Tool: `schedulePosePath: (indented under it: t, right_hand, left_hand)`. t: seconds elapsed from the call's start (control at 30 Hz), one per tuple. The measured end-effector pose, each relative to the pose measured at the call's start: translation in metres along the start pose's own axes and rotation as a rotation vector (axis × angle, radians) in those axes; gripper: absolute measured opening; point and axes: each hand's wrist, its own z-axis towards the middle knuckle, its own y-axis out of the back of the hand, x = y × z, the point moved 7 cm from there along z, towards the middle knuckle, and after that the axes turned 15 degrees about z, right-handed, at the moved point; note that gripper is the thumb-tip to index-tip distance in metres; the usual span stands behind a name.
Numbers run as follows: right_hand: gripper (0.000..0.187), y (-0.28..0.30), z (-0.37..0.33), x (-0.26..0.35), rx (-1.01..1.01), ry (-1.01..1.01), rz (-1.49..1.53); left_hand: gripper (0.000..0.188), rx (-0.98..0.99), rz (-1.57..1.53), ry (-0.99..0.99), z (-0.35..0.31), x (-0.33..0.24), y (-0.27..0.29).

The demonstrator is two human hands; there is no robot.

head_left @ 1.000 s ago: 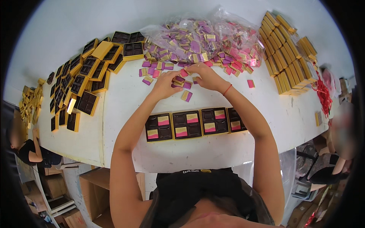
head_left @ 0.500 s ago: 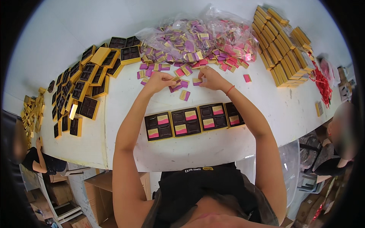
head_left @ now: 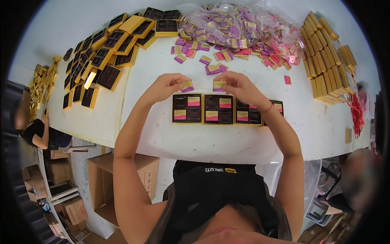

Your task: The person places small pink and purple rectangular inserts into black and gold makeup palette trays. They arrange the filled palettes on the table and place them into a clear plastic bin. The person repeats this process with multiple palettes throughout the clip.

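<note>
My left hand (head_left: 167, 86) pinches a small purple-and-gold packet (head_left: 187, 86) by its edge. Another purple-and-gold packet (head_left: 219, 85) is held between the fingertips of my right hand (head_left: 240, 87). Both hands hover just beyond a row of several gold boxes (head_left: 187, 122) with dark four-compartment trays. In each of the two leftmost boxes, pink-and-gold packets (head_left: 193, 100) fill the far right and near left compartments; the other two compartments hold none. My right hand and forearm partly cover the boxes on the right. Beyond my hands lie a few loose purple-and-gold packets (head_left: 214, 69).
A heap of purple and pink packets (head_left: 231, 32) under clear plastic stands at the back. Gold boxes with dark trays (head_left: 109, 77) are piled at left, closed gold boxes (head_left: 325, 61) stacked at right beside red ribbon (head_left: 357, 118). Other people sit at both sides.
Both hands have come back from the loose packets toward the box row, each bringing a purple-and-gold packet. The view has shifted, so the table sits higher in it.
</note>
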Motion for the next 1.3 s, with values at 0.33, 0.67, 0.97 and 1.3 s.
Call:
schedulePosePath:
  t: [0.33, 0.67, 0.97, 1.3]
  right_hand:
    - [0.009, -0.096, -0.007, -0.018, -0.094, 0.061, -0.029]
    - [0.016, -0.115, -0.025, -0.006, -0.088, 0.460, -0.657]
    - [0.056, -0.141, -0.049, 0.003, 0.043, 0.513, -1.123]
    - [0.020, 0.024, 0.039, -0.023, -0.076, 0.208, -0.674]
  left_hand:
    - [0.016, -0.044, 0.055, 0.049, -0.037, 0.026, -0.011]
    - [0.046, -0.467, 0.494, -0.111, -0.079, -0.006, -0.032]
    - [0.077, -0.291, 0.904, -0.181, -0.087, -0.023, -0.057]
    - [0.024, -0.495, 0.549, -0.281, 0.073, -0.047, -0.028]
